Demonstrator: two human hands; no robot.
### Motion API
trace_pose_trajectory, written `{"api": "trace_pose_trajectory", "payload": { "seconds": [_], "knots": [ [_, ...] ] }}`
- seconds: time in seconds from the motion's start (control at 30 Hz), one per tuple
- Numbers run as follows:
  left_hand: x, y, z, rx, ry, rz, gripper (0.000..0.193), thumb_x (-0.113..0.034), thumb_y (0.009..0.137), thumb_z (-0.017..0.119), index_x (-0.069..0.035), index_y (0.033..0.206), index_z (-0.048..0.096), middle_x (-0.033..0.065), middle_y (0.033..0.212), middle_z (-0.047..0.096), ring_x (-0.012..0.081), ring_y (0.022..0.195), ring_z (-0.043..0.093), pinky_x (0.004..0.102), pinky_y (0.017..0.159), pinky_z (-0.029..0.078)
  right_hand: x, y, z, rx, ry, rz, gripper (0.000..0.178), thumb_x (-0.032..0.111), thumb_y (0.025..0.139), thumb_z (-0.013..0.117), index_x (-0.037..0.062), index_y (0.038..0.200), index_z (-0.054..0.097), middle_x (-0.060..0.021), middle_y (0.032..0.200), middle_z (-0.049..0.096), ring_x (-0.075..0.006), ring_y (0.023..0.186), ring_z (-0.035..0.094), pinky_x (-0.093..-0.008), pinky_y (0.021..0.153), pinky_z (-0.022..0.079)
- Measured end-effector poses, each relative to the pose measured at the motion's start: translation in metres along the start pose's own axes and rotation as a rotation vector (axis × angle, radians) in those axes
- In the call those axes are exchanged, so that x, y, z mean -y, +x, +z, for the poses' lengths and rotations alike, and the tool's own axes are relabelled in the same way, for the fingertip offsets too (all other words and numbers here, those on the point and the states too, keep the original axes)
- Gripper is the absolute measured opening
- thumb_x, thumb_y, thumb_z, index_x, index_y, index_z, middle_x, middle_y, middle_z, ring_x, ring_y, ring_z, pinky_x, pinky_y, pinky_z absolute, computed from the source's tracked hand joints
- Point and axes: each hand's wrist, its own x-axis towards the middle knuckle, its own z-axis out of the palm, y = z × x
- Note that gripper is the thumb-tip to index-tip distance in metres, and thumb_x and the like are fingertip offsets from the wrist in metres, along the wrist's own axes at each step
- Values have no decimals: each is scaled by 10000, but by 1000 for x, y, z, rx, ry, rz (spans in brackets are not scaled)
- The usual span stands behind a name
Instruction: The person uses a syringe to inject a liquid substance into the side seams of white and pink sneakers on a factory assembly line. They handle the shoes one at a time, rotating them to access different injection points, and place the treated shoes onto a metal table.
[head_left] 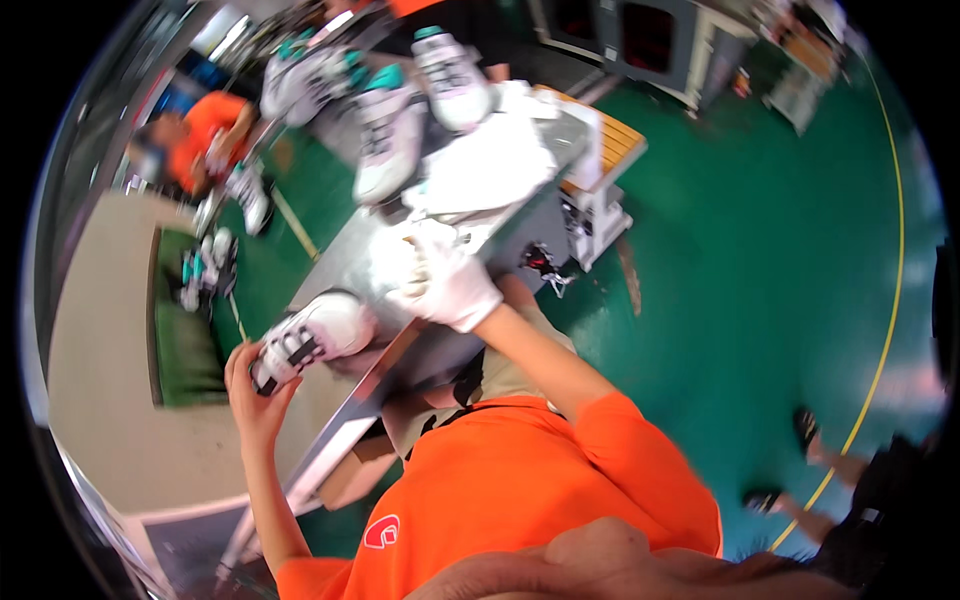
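Observation:
My bare left hand (258,385) grips a white sneaker (335,325) with black straps, its fingers and thumb closed round one end. The shoe lies tilted along the near left part of the metal bench. My right hand (445,280) wears a white glove and is over the bench, to the right of that shoe. Its fingers look curled; glare and blur hide what they hold, if anything. Beyond the glove lies a white cloth or sheet (485,165). Two white sneakers with teal tops, one nearer (390,145) and one farther (455,85), stand beside it.
More shoes (300,85) sit at the bench's far left. A beige surface with a green pad (185,320) is at the left. A co-worker in orange (205,140) handles a shoe. A wooden-topped stand (610,145) adjoins the bench. Another person's feet (790,470) show lower right.

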Motion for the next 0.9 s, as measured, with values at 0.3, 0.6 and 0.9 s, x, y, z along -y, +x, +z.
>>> {"api": "trace_pose_trajectory", "payload": {
  "seconds": [0.3,0.6,0.9],
  "knots": [
    [10,-21,9,-73,-96,155,637,-126,619,857,-27,1201,618,129,1239,633,326,1141,577,451,997,430,12,18,-39,220,229,370,767,69,740,777,7,1423,434,-100,1216,611,-145,919,637,-278,818,548],
    [7,-43,14,-59,-129,95,542,-165,682,794,-40,1185,634,111,1234,637,310,1192,572,552,1058,385,15,60,-64,430,364,736,727,-7,735,695,-35,1413,433,-113,1148,596,-151,933,611,-274,834,508],
    [-15,-46,26,-151,-53,14,283,-67,762,690,-54,1045,707,116,1129,678,297,1099,639,471,995,484,61,69,-75,610,469,740,921,515,696,772,-149,1269,489,-204,883,623,-283,630,641,-343,540,531]
  ]
}}
